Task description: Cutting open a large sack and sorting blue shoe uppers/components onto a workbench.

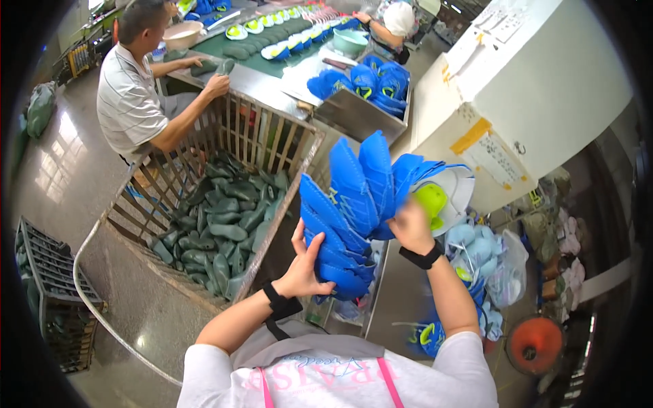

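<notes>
The left hand (304,272), at the centre of the frame, is closed around the lower left side of a fanned stack of blue shoe uppers (350,217), its thumb under the bottom; the right hand (413,230) is at the stack's right side, beside a white upper with a lime-green lining (430,202) (blur hides its fingers, so I cannot tell what they grip). Left of the left hand runs the near rim of a slatted metal cart (272,236) full of dark green shoe lasts (221,231), leaving little room in the frame on that side. Below the right hand is the bare top of a metal table (401,285), with plastic-wrapped pale blue pieces (469,241) at its right. The stack stands between the two hands, its pointed tips fanning upward above both of them, just below a metal tray (364,112) of more blue uppers. Farther out, a white cabinet (544,88) fills the upper right, a seated co-worker (139,92) handles lasts at upper left, and open floor (68,183) spreads along the left.
</notes>
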Motion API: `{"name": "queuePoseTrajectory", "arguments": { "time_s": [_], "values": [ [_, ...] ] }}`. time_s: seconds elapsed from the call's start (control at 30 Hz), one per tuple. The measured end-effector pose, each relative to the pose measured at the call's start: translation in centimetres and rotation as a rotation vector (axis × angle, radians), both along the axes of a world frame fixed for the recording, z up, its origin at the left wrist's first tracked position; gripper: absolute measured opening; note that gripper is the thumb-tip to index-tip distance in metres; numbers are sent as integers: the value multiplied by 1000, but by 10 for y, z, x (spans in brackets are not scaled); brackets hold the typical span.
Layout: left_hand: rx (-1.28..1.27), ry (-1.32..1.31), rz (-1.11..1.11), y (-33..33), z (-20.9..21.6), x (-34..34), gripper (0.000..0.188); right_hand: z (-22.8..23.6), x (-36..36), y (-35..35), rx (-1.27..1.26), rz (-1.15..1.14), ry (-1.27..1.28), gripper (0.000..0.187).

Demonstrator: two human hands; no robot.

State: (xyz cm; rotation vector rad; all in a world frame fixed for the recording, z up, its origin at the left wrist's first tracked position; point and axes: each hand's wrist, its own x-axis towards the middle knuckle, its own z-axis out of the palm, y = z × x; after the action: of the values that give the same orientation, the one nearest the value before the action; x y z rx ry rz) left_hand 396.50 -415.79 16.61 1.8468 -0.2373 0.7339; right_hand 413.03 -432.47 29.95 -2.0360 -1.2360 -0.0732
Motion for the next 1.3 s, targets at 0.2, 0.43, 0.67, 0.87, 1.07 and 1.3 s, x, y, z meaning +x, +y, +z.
{"name": "queuePoseTrajectory", "arguments": {
  "time_s": [0.2, 0.43, 0.67, 0.87, 1.07, 1.3],
  "values": [
    [86, 60, 74, 62, 9, 12, 110, -26, 49, 65, 92, 102, 34, 24],
    [241, -13, 151, 164, 46, 128, 110, -16, 175, 162, 289, 180, 31, 28],
    [308, -105, 212, 277, 95, 363, 107, 17, 392, 267, 461, 54, -63, 31],
    [334, -106, 275, 326, 112, 523, 107, 35, 544, 326, 477, -37, -201, 31],
    [305, 43, 242, 349, 86, 603, 104, -13, 619, 348, 483, -161, -296, 12],
    [391, -25, 258, 369, 82, 683, 99, -18, 681, 364, 524, -222, -301, 8]
  ]
}}
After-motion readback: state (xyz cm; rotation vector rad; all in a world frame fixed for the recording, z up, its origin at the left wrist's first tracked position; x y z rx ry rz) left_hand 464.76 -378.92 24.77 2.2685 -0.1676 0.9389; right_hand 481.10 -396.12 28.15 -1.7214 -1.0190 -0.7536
